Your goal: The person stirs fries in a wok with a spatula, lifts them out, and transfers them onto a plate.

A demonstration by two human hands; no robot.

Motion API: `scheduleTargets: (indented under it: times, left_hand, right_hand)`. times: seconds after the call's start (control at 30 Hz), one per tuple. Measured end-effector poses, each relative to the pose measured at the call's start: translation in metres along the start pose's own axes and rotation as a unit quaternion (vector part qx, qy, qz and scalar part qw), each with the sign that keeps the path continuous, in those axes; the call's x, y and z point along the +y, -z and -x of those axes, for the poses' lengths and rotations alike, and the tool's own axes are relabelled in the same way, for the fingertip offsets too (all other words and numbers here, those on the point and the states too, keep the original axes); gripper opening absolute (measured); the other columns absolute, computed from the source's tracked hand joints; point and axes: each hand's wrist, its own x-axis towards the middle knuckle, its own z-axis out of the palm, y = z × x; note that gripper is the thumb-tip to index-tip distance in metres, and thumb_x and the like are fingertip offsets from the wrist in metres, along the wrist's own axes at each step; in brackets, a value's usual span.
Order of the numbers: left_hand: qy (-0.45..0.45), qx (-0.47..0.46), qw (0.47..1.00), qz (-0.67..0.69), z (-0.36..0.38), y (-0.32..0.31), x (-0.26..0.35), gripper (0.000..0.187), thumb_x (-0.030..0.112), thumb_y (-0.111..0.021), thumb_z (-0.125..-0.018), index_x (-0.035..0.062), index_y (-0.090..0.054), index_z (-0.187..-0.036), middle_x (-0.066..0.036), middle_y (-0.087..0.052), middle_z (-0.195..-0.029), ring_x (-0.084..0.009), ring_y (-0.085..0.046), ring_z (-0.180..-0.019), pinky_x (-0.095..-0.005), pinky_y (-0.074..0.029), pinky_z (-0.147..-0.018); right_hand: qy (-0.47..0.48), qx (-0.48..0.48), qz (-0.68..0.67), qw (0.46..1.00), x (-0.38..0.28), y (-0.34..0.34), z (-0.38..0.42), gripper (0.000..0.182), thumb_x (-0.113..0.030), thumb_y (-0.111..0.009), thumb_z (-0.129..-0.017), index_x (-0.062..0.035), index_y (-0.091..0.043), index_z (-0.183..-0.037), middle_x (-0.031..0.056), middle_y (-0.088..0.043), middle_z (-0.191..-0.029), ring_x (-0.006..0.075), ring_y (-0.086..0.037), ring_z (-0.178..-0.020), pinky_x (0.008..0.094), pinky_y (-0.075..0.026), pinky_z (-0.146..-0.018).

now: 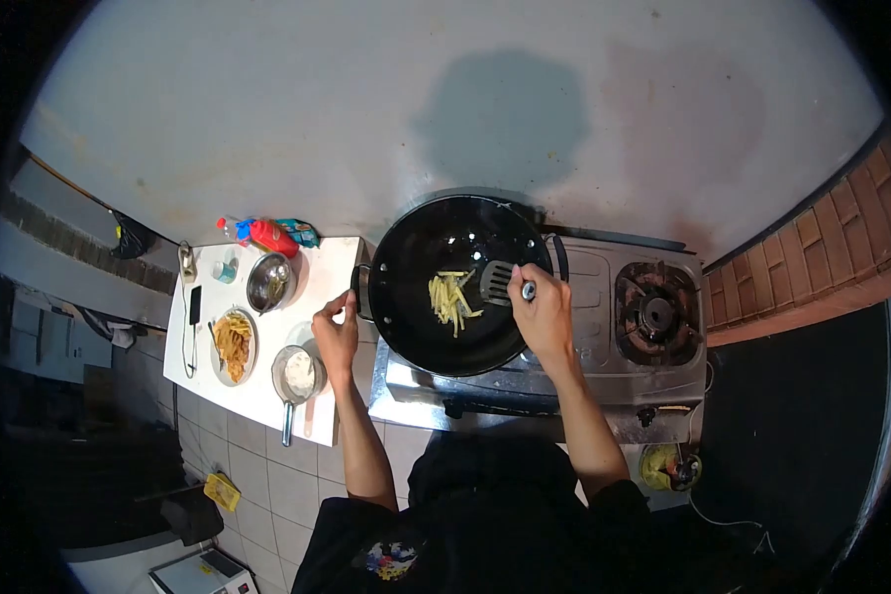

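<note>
A large black wok (416, 243) sits on the left side of the gas stove (586, 346). Pale potato strips (450, 300) lie in a small heap at the middle of its bottom. My left hand (337, 342) is closed on the wok's left loop handle (361, 290), its fingers at the metal. Over the wok's right side, my right hand (543, 312) grips a slotted spatula (496, 282) by its handle. The spatula's dark blade is beside the right edge of the potato strips.
A bare burner (656, 314) is on the right. The white table (312, 421) at left bears a plate of cooked food (235, 346), a saucepan with white contents (298, 374), a metal bowl (270, 283), a red bottle (272, 238) and a phone (195, 305). A wall stands behind the stove.
</note>
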Motion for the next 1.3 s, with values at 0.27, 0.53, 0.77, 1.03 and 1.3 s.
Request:
scheduleTargets:
  times: [0.27,0.53,0.77,1.03,1.3]
  left_hand:
    - [0.05,-0.031,0.998,0.004,0.005,0.007,0.011,0.033,0.025,-0.065,-0.089,-0.0063,-0.069,-0.1,-0.018,-0.07,-0.082,-0.0167,-0.064,-0.075,-0.0305,-0.049,-0.071]
    - [0.056,-0.087,0.994,0.023,-0.003,0.016,0.014,0.034,0.026,-0.064,-0.09,-0.005,-0.068,-0.102,-0.018,-0.07,-0.091,-0.02,-0.065,-0.086,-0.0329,-0.048,-0.08]
    - [0.028,-0.12,0.99,0.066,-0.013,0.015,0.017,0.036,0.03,-0.066,-0.089,-0.005,-0.069,-0.096,-0.014,-0.069,-0.083,-0.0194,-0.064,-0.081,-0.0313,-0.047,-0.077]
    - [0.035,-0.119,0.99,0.069,-0.02,0.011,0.005,0.032,0.028,-0.067,-0.088,-0.0047,-0.068,-0.089,-0.01,-0.067,-0.075,-0.015,-0.06,-0.072,-0.0293,-0.046,-0.07]
    - [0.04,-0.113,0.989,0.081,-0.018,0.011,0.003,0.029,0.024,-0.068,-0.087,-0.0047,-0.067,-0.083,-0.007,-0.064,-0.071,-0.013,-0.056,-0.068,-0.0272,-0.045,-0.068]
  right_hand:
    - [-0.036,-0.002,-0.05,0.998,-0.016,0.003,0.005,0.021,-0.005,-0.061,-0.088,0.0045,-0.053,-0.071,0.0186,-0.048,-0.059,0.0266,-0.043,-0.046,0.034,-0.037,-0.048]
    - [-0.129,0.015,-0.026,0.991,-0.007,-0.009,0.014,0.022,-0.008,-0.06,-0.089,0.0024,-0.057,-0.071,0.0144,-0.05,-0.055,0.0195,-0.043,-0.043,0.0316,-0.036,-0.046]
    - [-0.117,0.016,0.015,0.993,-0.009,-0.016,0.015,0.023,-0.011,-0.058,-0.091,0.0021,-0.058,-0.072,0.0118,-0.053,-0.054,0.0157,-0.055,-0.044,0.0308,-0.037,-0.044]
    - [-0.189,0.044,-0.103,0.976,0.0,-0.026,0.02,0.029,-0.012,-0.053,-0.095,0.003,-0.06,-0.071,0.0058,-0.056,-0.051,0.0103,-0.052,-0.037,0.0267,-0.037,-0.034]
    - [-0.173,0.071,-0.087,0.978,0.01,-0.029,0.023,0.027,-0.011,-0.055,-0.094,0.002,-0.061,-0.07,0.0064,-0.053,-0.046,0.0104,-0.052,-0.037,0.0272,-0.035,-0.039]
